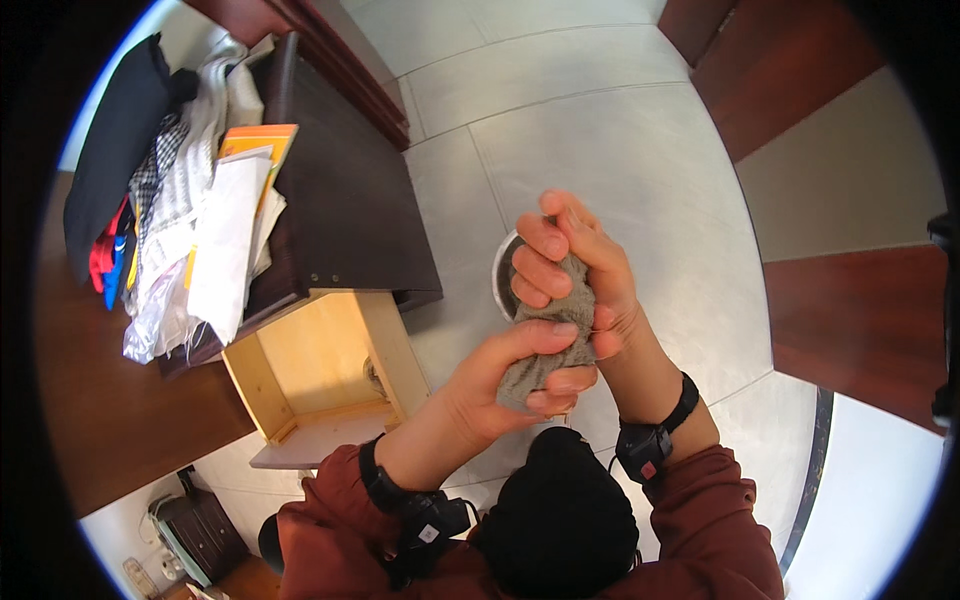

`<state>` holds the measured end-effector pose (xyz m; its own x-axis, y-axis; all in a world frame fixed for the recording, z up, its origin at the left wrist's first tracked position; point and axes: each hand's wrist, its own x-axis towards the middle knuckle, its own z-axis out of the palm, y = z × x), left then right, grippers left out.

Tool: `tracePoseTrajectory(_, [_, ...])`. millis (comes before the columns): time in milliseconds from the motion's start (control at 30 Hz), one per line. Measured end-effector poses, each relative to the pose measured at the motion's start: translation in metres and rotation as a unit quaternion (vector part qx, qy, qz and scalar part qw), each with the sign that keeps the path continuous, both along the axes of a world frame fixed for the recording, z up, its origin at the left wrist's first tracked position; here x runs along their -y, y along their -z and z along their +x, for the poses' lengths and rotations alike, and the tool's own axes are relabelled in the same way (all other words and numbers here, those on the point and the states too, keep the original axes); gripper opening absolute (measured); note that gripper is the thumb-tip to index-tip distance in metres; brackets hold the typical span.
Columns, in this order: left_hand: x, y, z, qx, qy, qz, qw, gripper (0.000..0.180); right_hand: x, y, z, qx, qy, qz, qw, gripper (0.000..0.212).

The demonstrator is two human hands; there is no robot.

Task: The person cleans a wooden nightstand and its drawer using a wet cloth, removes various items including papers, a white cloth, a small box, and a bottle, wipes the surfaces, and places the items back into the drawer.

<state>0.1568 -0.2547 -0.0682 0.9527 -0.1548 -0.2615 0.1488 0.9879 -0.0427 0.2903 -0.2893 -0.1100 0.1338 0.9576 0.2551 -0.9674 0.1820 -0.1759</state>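
Note:
A damp-looking grey-brown cloth (548,313) is bunched and twisted between my two hands in the middle of the view. My right hand (590,260) wraps its fingers round the far end. Just nearer, my left hand (510,375) closes on the lower end, thumb across the top. Beneath the hands a round container with a pale rim (499,275) shows only in part; the cloth and hands hide the rest of it.
To the left, a dark cabinet (345,190) has a pulled-out wooden drawer (400,345). Papers (228,230), plastic bags and folded fabrics are heaped on its top. Pale floor tiles (600,130) lie ahead. Red-brown wooden panels (850,330) stand on the right.

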Motion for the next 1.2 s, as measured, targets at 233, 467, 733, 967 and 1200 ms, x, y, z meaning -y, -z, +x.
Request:
tracePoseTrajectory(233, [-0.002,0.01,0.012,-0.051,0.065,0.07,0.994,0.025,0.009,-0.015,0.008,0.094,0.041,-0.326,0.94,0.03])
tracePoseTrajectory(467, [-0.01,0.042,0.026,-0.182,0.145,0.336,0.913,0.012,-0.002,0.014,0.01,0.14,0.05,-0.429,0.891,0.032])
tracePoseTrajectory(733, [-0.009,0.094,0.045,-0.299,0.161,0.667,0.663,0.024,-0.008,0.063,0.01,0.053,0.111,-0.482,0.868,0.032])
tracePoseTrajectory(967, [-0.008,0.151,0.051,-0.284,0.187,0.83,0.442,0.031,-0.005,0.12,0.008,-0.022,0.199,-0.538,0.819,0.031])
tracePoseTrajectory(1200, [-0.008,0.192,0.056,-0.294,0.221,0.834,0.412,0.035,-0.005,0.173,0.006,-0.085,0.233,-0.624,0.741,0.035])
